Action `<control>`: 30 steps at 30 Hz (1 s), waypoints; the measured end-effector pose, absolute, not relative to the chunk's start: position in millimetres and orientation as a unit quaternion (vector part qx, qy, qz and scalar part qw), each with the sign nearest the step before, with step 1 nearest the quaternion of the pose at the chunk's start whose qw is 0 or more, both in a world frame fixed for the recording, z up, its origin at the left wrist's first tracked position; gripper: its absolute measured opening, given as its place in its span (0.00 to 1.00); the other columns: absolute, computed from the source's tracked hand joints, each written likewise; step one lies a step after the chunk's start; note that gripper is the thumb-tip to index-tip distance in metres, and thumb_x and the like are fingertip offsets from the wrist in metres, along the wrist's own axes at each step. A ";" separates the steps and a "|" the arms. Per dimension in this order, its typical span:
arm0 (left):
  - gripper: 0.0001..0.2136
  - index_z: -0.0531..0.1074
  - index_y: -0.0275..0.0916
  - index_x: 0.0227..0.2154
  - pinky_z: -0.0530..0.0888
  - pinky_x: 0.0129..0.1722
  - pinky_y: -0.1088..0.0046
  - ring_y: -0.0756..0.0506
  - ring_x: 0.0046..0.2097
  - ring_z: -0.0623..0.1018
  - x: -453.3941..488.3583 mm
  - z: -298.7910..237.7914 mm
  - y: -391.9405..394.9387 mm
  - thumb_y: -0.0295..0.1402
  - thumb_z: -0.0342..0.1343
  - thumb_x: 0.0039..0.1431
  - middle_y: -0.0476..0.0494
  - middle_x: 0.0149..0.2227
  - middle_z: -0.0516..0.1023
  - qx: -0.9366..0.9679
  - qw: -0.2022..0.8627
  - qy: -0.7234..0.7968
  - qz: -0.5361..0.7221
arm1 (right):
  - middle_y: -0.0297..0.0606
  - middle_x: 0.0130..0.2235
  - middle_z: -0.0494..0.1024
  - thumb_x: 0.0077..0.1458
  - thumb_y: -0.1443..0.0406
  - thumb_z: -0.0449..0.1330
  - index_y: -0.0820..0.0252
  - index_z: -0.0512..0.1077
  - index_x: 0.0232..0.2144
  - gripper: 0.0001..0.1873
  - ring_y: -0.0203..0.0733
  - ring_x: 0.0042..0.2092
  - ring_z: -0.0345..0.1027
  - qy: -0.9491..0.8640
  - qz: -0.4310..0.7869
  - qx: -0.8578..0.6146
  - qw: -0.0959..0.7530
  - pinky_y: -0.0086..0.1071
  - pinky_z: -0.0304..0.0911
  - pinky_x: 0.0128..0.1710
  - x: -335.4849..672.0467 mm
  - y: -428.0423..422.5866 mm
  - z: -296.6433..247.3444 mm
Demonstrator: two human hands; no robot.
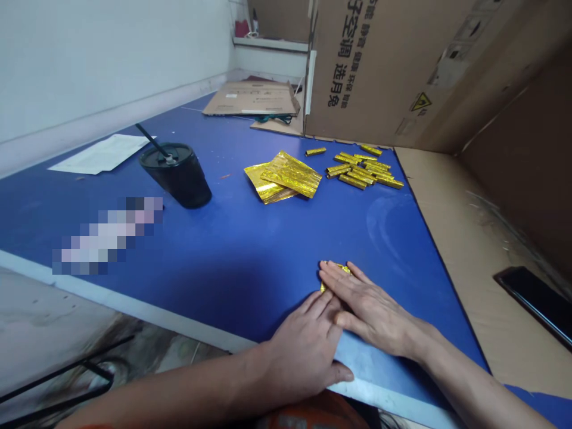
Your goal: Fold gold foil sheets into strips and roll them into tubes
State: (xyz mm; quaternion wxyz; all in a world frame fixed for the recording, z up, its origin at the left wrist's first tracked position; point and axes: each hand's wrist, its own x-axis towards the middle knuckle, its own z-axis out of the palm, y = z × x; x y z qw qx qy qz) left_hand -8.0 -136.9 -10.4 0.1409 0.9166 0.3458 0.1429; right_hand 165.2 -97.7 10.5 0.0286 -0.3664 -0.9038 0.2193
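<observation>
You're at a blue worktop [250, 268], with a large cardboard box [379, 65] along its far edge. The box carries printed Chinese characters, of which you can read 空调, and a yellow warning triangle [420, 101]. Flattened cardboard [250, 98] lies beyond the worktop's far end, and a black phone [536, 304] rests on the tan board to your right. Nearer the middle stand a black cup [176, 176] with a straw and a paper sheet [102, 154]; a pixelated patch [107, 235] hides whatever lies left of the cup. Ahead sit flat gold foil sheets [283, 179] and a cluster of gold foil rolls [364, 170]. Both your hands lie flat and open near the worktop's near edge. A small gold foil piece [334, 279] sits under your right hand [370, 304], at its fingertips, and your left hand [304, 348] lies just beside it. The piece is too covered to show its long axis.
</observation>
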 end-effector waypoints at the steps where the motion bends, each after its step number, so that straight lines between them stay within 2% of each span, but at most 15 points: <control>1: 0.32 0.62 0.31 0.49 0.52 0.59 0.64 0.40 0.59 0.55 -8.2 -10.6 -137.3 0.51 0.55 0.46 0.35 0.54 0.62 0.918 0.137 0.346 0.140 | 0.46 0.62 0.47 0.56 0.50 0.44 0.61 0.43 0.60 0.35 0.45 0.62 0.36 -0.905 0.208 -0.370 0.027 0.49 0.35 0.59 165.9 -94.7 8.2; 5: 0.34 0.61 0.27 0.50 0.52 0.58 0.65 0.40 0.56 0.60 -9.3 -14.0 -140.2 0.52 0.52 0.48 0.33 0.51 0.66 0.924 0.114 0.341 0.130 | 0.46 0.62 0.43 0.57 0.49 0.41 0.60 0.41 0.61 0.35 0.46 0.62 0.34 -0.906 0.156 -0.392 0.004 0.52 0.34 0.58 167.2 -82.6 6.2; 9: 0.37 0.58 0.26 0.52 0.51 0.58 0.66 0.40 0.56 0.61 -12.4 -16.6 -139.0 0.53 0.51 0.49 0.33 0.51 0.66 0.929 0.093 0.333 0.134 | 0.46 0.62 0.43 0.58 0.50 0.40 0.61 0.41 0.60 0.34 0.46 0.62 0.33 -0.907 0.118 -0.403 -0.009 0.53 0.35 0.58 169.5 -78.6 5.2; 13: 0.31 0.63 0.31 0.49 0.48 0.59 0.64 0.42 0.57 0.61 -25.4 -12.6 -123.4 0.52 0.50 0.51 0.36 0.52 0.66 0.934 0.084 0.325 0.126 | 0.47 0.62 0.42 0.56 0.48 0.41 0.63 0.40 0.60 0.37 0.47 0.62 0.34 -0.901 0.074 -0.426 -0.015 0.55 0.36 0.57 179.1 -88.3 -3.8; 17: 0.24 0.67 0.31 0.45 0.50 0.58 0.63 0.43 0.56 0.62 -40.4 -6.1 -103.1 0.48 0.49 0.54 0.36 0.51 0.68 0.940 0.083 0.315 0.100 | 0.48 0.62 0.44 0.54 0.46 0.42 0.64 0.41 0.60 0.39 0.51 0.62 0.36 -0.885 0.026 -0.464 -0.014 0.58 0.38 0.56 185.9 -104.4 -12.7; 20: 0.25 0.66 0.30 0.45 0.51 0.58 0.63 0.42 0.57 0.61 -43.5 -4.4 -97.1 0.48 0.49 0.54 0.34 0.53 0.66 0.944 0.080 0.309 0.083 | 0.50 0.61 0.46 0.54 0.46 0.42 0.64 0.42 0.60 0.40 0.52 0.61 0.38 -0.874 0.015 -0.486 -0.007 0.59 0.41 0.55 182.2 -113.0 -10.1; 26: 0.28 0.62 0.30 0.50 0.50 0.58 0.63 0.42 0.59 0.58 -42.9 -4.6 -99.6 0.48 0.48 0.54 0.35 0.56 0.61 0.947 0.079 0.306 0.055 | 0.51 0.61 0.46 0.55 0.49 0.43 0.64 0.32 0.61 0.40 0.52 0.61 0.38 -0.897 0.006 -0.439 0.045 0.58 0.42 0.55 169.3 -124.1 2.1; 30: 0.27 0.63 0.29 0.49 0.51 0.58 0.63 0.43 0.59 0.58 -44.6 -2.5 -98.5 0.47 0.48 0.55 0.35 0.56 0.61 0.947 0.083 0.306 0.050 | 0.52 0.61 0.47 0.55 0.48 0.43 0.64 0.30 0.61 0.42 0.53 0.61 0.40 -0.912 0.000 -0.409 0.032 0.58 0.43 0.54 172.1 -128.2 -6.0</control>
